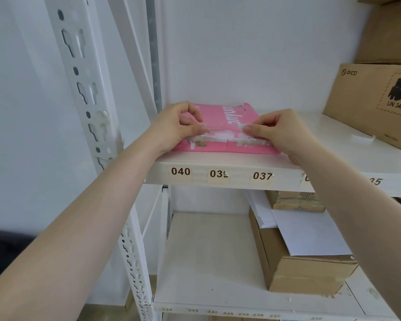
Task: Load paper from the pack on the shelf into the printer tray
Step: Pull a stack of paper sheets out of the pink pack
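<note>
A pink paper pack [220, 126] is lying flat on the white shelf [241, 163], near its front edge above the number labels [180, 171] 040, 039 and 037. Its wrapper is showing white lettering on top and a torn, whitish flap along the near end. The pack's long axis is running from the front edge back toward the wall. The left hand [176, 126] is pinching the torn flap at the near left corner, and the right hand [280, 130] is pinching the same flap at the near right. A cardboard box [366, 105] is sitting well apart to the right.
</note>
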